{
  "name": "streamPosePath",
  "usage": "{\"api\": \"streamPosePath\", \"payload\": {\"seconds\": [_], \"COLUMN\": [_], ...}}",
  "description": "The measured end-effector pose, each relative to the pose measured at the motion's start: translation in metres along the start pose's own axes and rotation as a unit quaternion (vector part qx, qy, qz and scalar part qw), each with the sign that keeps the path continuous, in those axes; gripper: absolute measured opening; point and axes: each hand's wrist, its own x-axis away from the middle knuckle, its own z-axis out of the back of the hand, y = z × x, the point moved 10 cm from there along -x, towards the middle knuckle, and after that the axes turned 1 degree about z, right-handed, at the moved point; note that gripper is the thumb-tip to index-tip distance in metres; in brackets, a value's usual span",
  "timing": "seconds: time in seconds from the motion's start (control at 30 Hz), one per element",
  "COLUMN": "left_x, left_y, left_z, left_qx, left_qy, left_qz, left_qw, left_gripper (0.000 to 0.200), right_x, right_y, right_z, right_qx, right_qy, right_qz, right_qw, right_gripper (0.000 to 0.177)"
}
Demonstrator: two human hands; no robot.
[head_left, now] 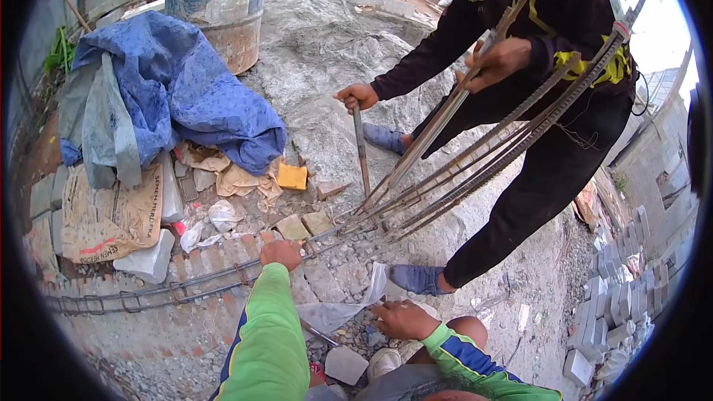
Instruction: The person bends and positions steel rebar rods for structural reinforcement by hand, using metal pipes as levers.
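My left hand [281, 254], in a green sleeve, is closed on the steel rebar cage [215, 276] that lies along the brick course. My right hand [405, 319] is low in front of me, fingers curled beside a translucent plastic sheet [345, 313]; what they hold, if anything, is hidden. A thin metal rod [318, 333] lies between my arms. Across from me a co-worker grips a metal bar [361, 150] whose lower end meets the cage. The co-worker's other hand [499, 63] holds a long upright strip, beside rebars [546, 120] rising to the right.
A blue tarp [200, 96] covers material at left, beside a cement sack [111, 212] and a yellow block [292, 177]. Behind stands a blue drum [217, 7]. Grey blocks [620, 293] are piled at right. A broken block [346, 364] lies near my shoe [384, 362].
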Motion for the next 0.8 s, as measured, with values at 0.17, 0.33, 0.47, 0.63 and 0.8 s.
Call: {"api": "streamPosePath", "payload": {"seconds": [0.17, 0.33, 0.47, 0.63, 0.8], "left_x": [-0.009, -0.016, -0.016, -0.015, -0.014], "left_y": [-0.002, -0.007, -0.006, -0.004, -0.003], "left_z": [-0.009, -0.016, -0.012, -0.008, -0.005], "left_qx": [-0.004, 0.021, 0.024, 0.028, 0.038], "left_qy": [0.034, 0.042, 0.032, 0.023, 0.004], "left_qz": [-0.002, -0.001, 0.002, 0.004, 0.017], "left_qw": [0.999, 0.999, 0.999, 0.999, 0.999], "left_gripper": [0.058, 0.057, 0.058, 0.058, 0.057], "right_x": [0.022, 0.027, 0.025, 0.014, 0.002], "right_y": [-0.004, -0.009, -0.01, -0.01, -0.011], "right_z": [0.009, 0.018, 0.026, 0.029, 0.019], "right_qx": [0.012, -0.02, -0.016, -0.015, -0.039], "right_qy": [-0.003, -0.005, 0.041, -0.005, -0.065], "right_qz": [-0.015, -0.023, -0.008, -0.036, -0.035], "right_qw": [1.0, 1.0, 0.999, 0.999, 0.997], "right_gripper": [0.032, 0.038, 0.022, 0.028, 0.038]}}
